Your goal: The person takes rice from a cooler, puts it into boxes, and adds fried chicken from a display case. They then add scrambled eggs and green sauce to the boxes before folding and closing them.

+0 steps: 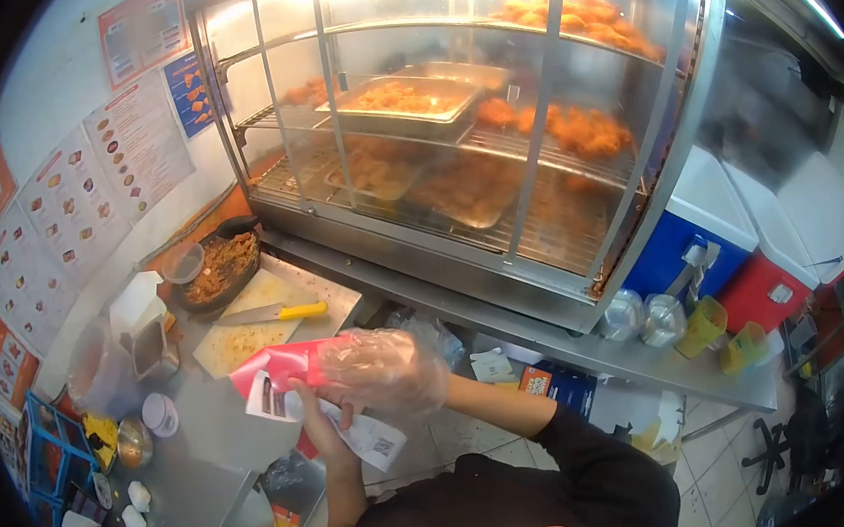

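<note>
A red and white paper bag (285, 364) is held between my two hands over the gap beside the counter. My bare left hand (324, 428) is closed on its lower side. A printed paper slip (372, 442) hangs from the same hand. My right hand (386, 367) wears a loose clear plastic glove and grips the end of the bag nearest to it. The glove blurs its fingers. Beyond the bag, a yellow-handled knife (286, 313) lies on a cutting board (229, 351).
A glass warming cabinet (408, 219) with trays of fried food stands ahead. A black pan (250, 246) of chopped food, a metal container (155, 349) and a blue rack (57, 446) are at left. Cups (701, 327) and cooler boxes (705, 229) stand at right.
</note>
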The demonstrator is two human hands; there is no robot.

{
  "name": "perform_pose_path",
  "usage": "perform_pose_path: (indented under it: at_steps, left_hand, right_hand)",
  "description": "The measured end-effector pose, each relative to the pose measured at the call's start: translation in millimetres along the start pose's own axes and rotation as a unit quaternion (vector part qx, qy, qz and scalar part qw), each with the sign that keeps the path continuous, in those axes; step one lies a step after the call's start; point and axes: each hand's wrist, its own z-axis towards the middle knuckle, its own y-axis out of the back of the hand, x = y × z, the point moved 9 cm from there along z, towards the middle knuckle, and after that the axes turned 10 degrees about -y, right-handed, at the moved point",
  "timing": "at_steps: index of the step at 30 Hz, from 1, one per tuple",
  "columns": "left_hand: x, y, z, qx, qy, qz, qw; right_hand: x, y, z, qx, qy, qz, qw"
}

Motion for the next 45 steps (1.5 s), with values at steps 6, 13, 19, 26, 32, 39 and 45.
perform_pose_path:
  at_steps: [6,13,19,26,32,39,45]
  left_hand:
    - [10,8,7,-0.009,0.032,0.031,0.999]
    - [-24,21,7,0.064,-0.046,0.206,0.975]
    - [-97,-38,-35,0.283,-0.182,0.468,0.817]
    - [-146,1,-43,0.251,-0.313,0.591,0.700]
    - [-215,83,-44,-0.089,-0.268,0.592,0.755]
    - [-289,195,-79,-0.233,-0.385,0.412,0.792]
    - [-330,368,-95,-0.305,-0.369,0.089,0.873]
  right_hand:
    - [-2,-5,11,0.011,-0.073,-0.007,0.997]
    - [-30,3,14,0.034,-0.213,0.107,0.970]
    - [-65,-9,16,0.130,-0.353,0.127,0.918]
    - [-14,-61,57,0.128,-0.185,0.074,0.971]
    - [15,-118,73,0.007,-0.281,0.441,0.852]
    - [125,-262,121,0.177,-0.076,0.257,0.947]
    - [156,-394,102,0.342,-0.079,0.176,0.920]
